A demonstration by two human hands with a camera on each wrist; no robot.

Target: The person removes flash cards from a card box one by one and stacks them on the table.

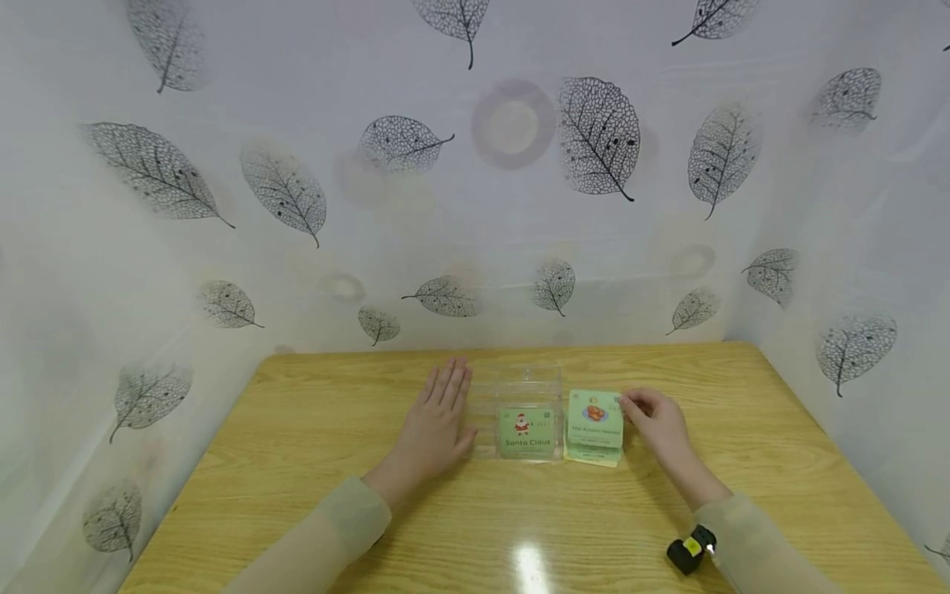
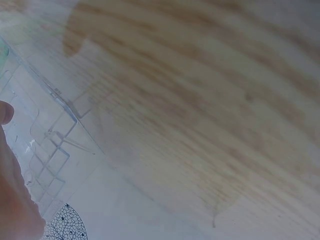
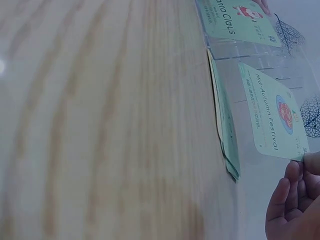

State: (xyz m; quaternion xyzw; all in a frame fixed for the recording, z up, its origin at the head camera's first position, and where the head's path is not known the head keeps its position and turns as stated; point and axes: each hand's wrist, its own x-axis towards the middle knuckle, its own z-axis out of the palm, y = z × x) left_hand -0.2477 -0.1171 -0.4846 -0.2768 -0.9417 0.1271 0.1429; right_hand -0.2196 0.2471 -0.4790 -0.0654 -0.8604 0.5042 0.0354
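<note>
My right hand (image 1: 660,425) pinches the corner of a green Mid-Autumn Festival card (image 1: 596,414) between thumb and fingertips. In the right wrist view that card (image 3: 274,112) is lifted and tilted above a thin pile of green cards (image 3: 226,120) lying on the table. A clear plastic box (image 1: 529,376) with compartments lies just left of the pile, and a green Santa Claus card (image 1: 527,434) sits in its near right section. My left hand (image 1: 434,429) lies flat along the box's left side, fingers straight and pointing away. In the left wrist view only part of this hand (image 2: 17,195) shows.
The wooden table (image 1: 312,429) runs back to a white cloth (image 1: 445,223) printed with dark leaves, which also hangs at both sides. A black device (image 1: 690,551) is strapped at my right wrist.
</note>
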